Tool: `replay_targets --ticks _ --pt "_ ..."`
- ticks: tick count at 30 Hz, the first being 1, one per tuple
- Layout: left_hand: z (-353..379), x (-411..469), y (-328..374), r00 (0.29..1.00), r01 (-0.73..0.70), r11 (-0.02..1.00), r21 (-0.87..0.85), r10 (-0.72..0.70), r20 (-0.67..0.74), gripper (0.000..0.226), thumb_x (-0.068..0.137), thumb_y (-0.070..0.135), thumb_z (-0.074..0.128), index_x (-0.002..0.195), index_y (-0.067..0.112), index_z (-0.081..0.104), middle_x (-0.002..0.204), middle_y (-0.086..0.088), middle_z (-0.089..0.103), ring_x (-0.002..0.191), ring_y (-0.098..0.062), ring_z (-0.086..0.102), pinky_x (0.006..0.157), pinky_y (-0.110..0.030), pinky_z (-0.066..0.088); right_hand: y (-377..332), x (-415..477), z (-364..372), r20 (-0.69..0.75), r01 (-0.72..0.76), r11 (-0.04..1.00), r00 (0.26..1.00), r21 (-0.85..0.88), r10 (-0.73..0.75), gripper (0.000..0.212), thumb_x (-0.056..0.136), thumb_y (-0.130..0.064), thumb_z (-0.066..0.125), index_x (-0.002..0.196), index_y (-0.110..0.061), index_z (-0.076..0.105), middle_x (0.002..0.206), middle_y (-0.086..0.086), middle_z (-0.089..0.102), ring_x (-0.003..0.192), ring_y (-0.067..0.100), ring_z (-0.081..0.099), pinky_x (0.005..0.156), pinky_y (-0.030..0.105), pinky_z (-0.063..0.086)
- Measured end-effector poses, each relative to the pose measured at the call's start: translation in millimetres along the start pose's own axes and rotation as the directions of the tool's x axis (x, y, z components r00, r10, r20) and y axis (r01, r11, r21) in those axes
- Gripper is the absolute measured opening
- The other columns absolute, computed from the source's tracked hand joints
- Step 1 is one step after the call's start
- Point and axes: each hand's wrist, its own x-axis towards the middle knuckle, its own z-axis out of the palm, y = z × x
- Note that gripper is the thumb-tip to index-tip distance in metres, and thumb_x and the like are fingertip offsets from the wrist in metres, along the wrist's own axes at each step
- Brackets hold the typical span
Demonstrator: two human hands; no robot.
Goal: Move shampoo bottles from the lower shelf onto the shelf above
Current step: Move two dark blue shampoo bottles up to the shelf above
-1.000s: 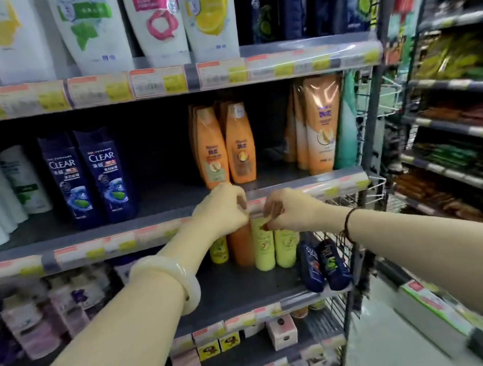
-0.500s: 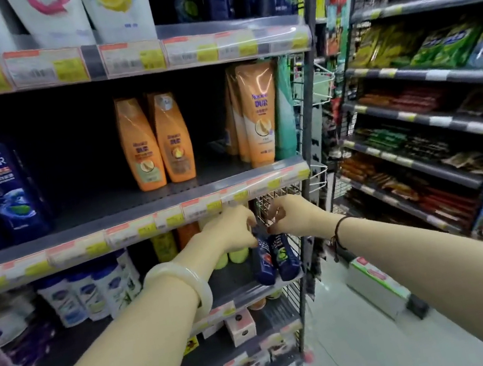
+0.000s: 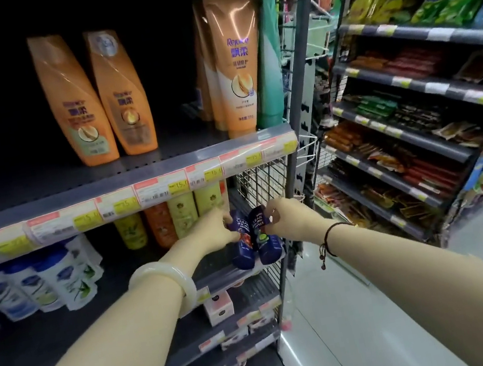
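Observation:
Two small dark blue Clear shampoo bottles stand side by side at the right end of the lower shelf (image 3: 214, 276). My left hand (image 3: 214, 231) grips the top of the left bottle (image 3: 243, 251). My right hand (image 3: 284, 215) pinches the top of the right bottle (image 3: 267, 246). Both bottles look slightly tilted, and whether their bases still touch the shelf I cannot tell. The shelf above (image 3: 124, 184) carries two orange shampoo bottles (image 3: 95, 95) and orange tubes (image 3: 234, 64), with bare space between them.
Yellow-green and orange bottles (image 3: 181, 214) stand behind my hands. White bottles (image 3: 38, 283) sit to the left. A wire mesh panel (image 3: 260, 179) closes the shelf's right end. Snack shelves (image 3: 414, 107) line the aisle on the right, across grey floor (image 3: 337, 311).
My view has swung right and moved closer. Both hands have dropped from the upper shelf's edge to the two dark blue bottles and closed on their tops.

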Motion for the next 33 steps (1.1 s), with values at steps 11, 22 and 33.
replay_targets --ticks 11,22,33 --pt "38 50 -22 0.991 0.136 0.979 -0.149 -0.135 0.016 0.057 0.076 0.025 0.075 0.124 0.005 0.054 0.121 -0.014 0.059 0.106 -0.027 0.057 0.081 -0.029 0.043 35 45 47 0.07 -0.126 0.99 0.99 0.071 0.121 0.034 0.086 -0.031 0.06 0.114 -0.012 0.051 0.094 0.005 0.055 0.092 0.031 0.059 0.072 0.034 0.046" --pt "57 77 -24 0.962 0.271 0.899 -0.345 -0.266 0.061 0.067 0.078 0.013 0.073 0.136 0.007 0.041 0.128 -0.016 0.054 0.111 -0.034 0.057 0.07 -0.037 0.053 44 71 75 0.064 -0.265 0.928 0.964 0.261 0.257 0.024 0.088 -0.032 0.058 0.09 -0.01 0.046 0.083 0.006 0.054 0.077 0.026 0.054 0.065 0.031 0.04" --pt "65 75 -26 0.942 0.335 0.831 -0.443 -0.305 0.142 0.061 0.08 0.006 0.069 0.134 0.008 0.039 0.127 -0.016 0.056 0.112 -0.033 0.057 0.09 -0.042 0.052 40 67 83 0.018 -0.298 0.861 0.948 0.413 0.319 0.026 0.087 -0.023 0.058 0.067 -0.017 0.043 0.064 -0.002 0.048 0.072 0.026 0.053 0.063 0.03 0.039"
